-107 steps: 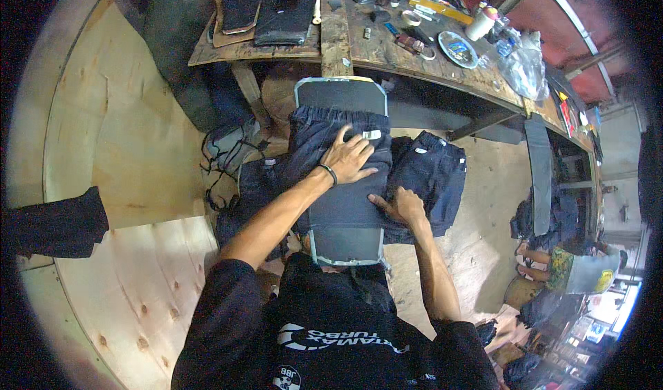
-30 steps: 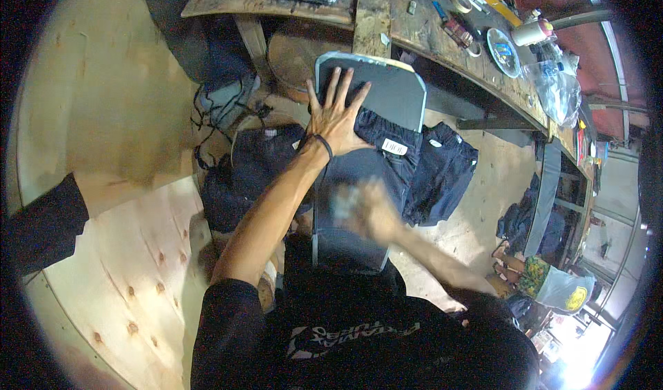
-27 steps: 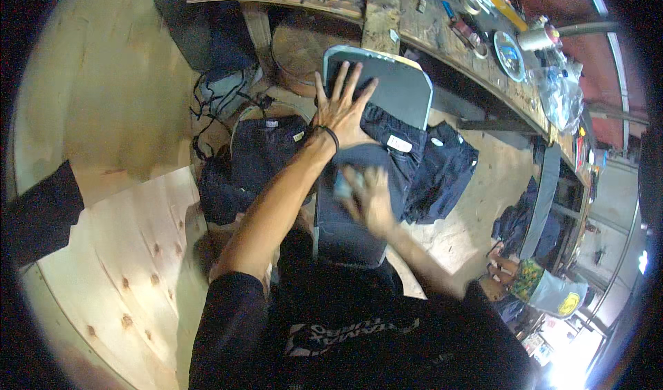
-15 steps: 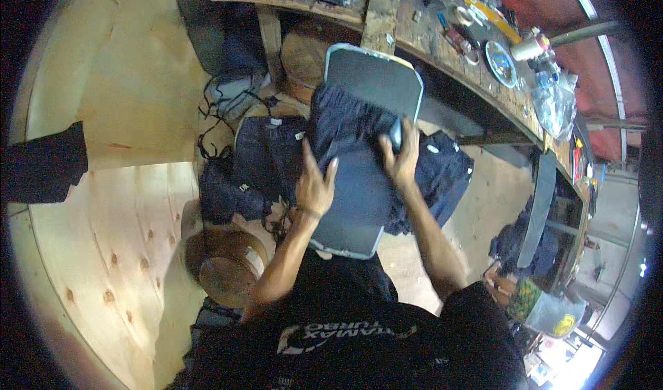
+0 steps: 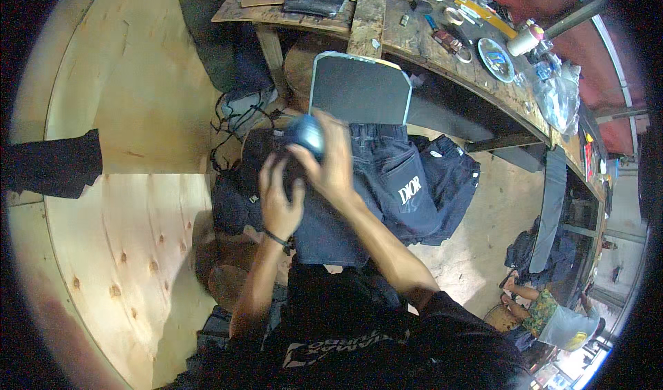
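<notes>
Dark denim shorts (image 5: 381, 157) with an elastic waistband and white print on a back pocket lie over a dark grey board with a pale rim (image 5: 360, 90). The board's far end sticks out past the waistband. My right hand (image 5: 334, 163) is closed round a shiny blue rounded thing (image 5: 304, 134), just left of the waistband; its exact kind is not clear. Close below it, my left hand (image 5: 282, 198) rests at the left side of the shorts, fingers apart and slightly blurred. Nothing shows in its grasp.
More dark garments (image 5: 452, 169) lie right of the shorts, others at the left. Beyond stands a wooden workbench (image 5: 414, 41) with tape rolls, a thread cone (image 5: 526, 39) and a round dish (image 5: 496, 60). Plywood panels (image 5: 131, 231) rise at left. Another person (image 5: 563, 321) is at lower right.
My right hand has swung left with the blue thing, toward my left hand. The shorts now lie flatter, with the printed pocket showing and the near end of the board covered.
</notes>
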